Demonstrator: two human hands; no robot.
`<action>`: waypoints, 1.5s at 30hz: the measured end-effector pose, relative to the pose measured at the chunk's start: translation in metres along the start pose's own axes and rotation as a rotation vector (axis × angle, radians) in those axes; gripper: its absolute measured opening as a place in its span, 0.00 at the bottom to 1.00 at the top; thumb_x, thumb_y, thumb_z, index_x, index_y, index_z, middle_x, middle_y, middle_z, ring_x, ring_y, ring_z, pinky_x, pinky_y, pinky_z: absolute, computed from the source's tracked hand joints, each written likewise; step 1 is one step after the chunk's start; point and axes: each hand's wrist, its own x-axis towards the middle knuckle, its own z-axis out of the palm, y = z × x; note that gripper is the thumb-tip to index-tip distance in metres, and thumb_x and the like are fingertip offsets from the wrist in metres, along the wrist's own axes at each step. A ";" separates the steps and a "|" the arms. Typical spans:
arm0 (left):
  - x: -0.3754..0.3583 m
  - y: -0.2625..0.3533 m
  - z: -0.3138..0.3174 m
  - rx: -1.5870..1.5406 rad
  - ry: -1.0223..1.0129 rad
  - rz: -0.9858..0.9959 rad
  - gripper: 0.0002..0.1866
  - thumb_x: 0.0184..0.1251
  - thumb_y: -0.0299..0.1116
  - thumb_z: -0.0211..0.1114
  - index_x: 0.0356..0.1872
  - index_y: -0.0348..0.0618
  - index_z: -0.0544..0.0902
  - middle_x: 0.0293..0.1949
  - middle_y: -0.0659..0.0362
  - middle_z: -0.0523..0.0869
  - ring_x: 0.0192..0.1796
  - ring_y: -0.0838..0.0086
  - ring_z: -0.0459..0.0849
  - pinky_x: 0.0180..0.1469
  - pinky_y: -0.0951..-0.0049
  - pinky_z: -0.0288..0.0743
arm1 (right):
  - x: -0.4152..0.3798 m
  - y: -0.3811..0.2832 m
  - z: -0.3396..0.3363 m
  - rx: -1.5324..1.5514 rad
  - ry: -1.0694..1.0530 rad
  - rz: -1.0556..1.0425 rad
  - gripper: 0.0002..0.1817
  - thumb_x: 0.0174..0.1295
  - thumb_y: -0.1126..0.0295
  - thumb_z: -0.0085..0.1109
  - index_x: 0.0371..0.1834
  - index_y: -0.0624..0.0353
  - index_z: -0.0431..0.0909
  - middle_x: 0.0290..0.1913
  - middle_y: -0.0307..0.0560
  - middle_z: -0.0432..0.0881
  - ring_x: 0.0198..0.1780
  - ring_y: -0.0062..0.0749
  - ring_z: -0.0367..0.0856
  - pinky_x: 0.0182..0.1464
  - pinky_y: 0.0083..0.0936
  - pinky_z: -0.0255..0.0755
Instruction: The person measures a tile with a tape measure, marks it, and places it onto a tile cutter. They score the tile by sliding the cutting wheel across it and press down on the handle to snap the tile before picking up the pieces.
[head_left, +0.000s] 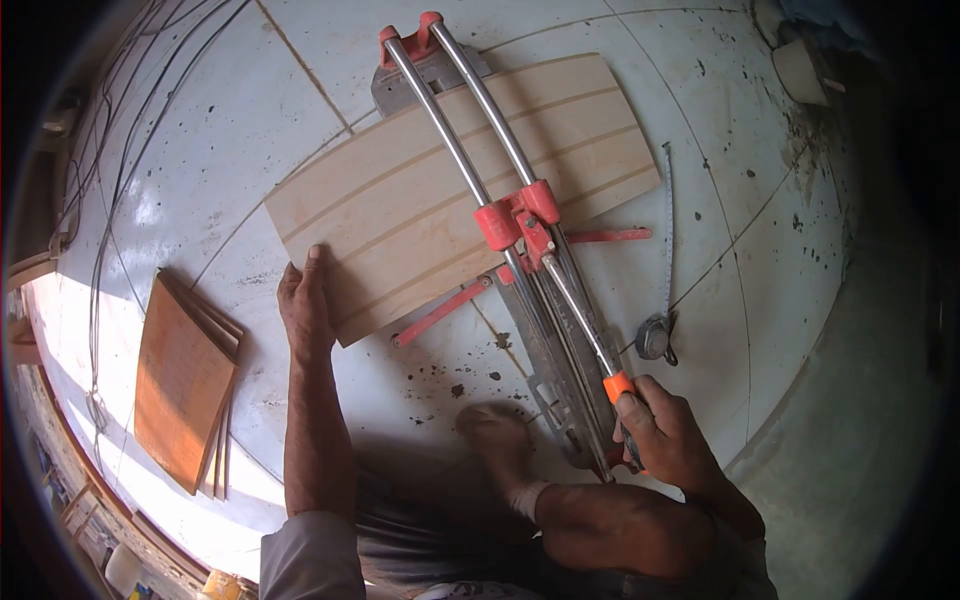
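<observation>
A beige striped tile (400, 190) lies across the bed of a manual tile cutter (437, 110), under its two chrome rails. My left hand (307, 300) grips the tile's left edge, with one digit on its top face; the rest of the grip is partly hidden. My right hand (665, 430) is closed around the orange and black grip of the cutter's handle (585, 325). That handle runs up to the red carriage (518, 215), which sits on the rails at the tile's near edge. Red support arms (440, 312) stick out on both sides of the cutter.
To the left, several brown tiles (185, 385) lean in a stack. A tape measure (655, 338) lies at the right with its blade (668, 230) pulled out. Black cables (120, 180) trail along the floor at the left. My bare foot (497, 437) is beside the cutter.
</observation>
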 end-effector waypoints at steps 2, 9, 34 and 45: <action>0.001 -0.001 -0.002 -0.003 -0.006 -0.007 0.20 0.69 0.43 0.61 0.49 0.34 0.78 0.41 0.56 0.83 0.41 0.75 0.79 0.46 0.73 0.75 | 0.000 0.000 0.000 0.005 -0.009 -0.006 0.17 0.73 0.58 0.43 0.42 0.65 0.70 0.23 0.42 0.76 0.20 0.21 0.75 0.22 0.23 0.69; 0.000 0.001 0.000 -0.038 -0.009 -0.030 0.20 0.69 0.43 0.62 0.49 0.34 0.77 0.42 0.55 0.83 0.43 0.75 0.80 0.47 0.72 0.75 | -0.001 -0.001 0.000 0.021 -0.006 0.000 0.17 0.73 0.59 0.42 0.42 0.66 0.69 0.23 0.43 0.76 0.19 0.22 0.75 0.21 0.23 0.69; 0.000 -0.004 0.002 -0.083 0.025 -0.004 0.21 0.69 0.43 0.62 0.50 0.33 0.77 0.44 0.53 0.83 0.45 0.73 0.80 0.50 0.71 0.74 | 0.001 -0.004 0.000 0.014 -0.013 0.004 0.17 0.73 0.60 0.43 0.40 0.66 0.69 0.22 0.44 0.76 0.18 0.22 0.74 0.21 0.23 0.69; 0.005 -0.008 -0.002 -0.035 0.038 0.015 0.21 0.69 0.43 0.62 0.50 0.32 0.77 0.45 0.53 0.83 0.46 0.72 0.79 0.51 0.71 0.73 | 0.001 -0.003 0.002 -0.004 0.021 0.005 0.18 0.73 0.57 0.43 0.41 0.65 0.70 0.21 0.43 0.76 0.18 0.21 0.74 0.22 0.23 0.68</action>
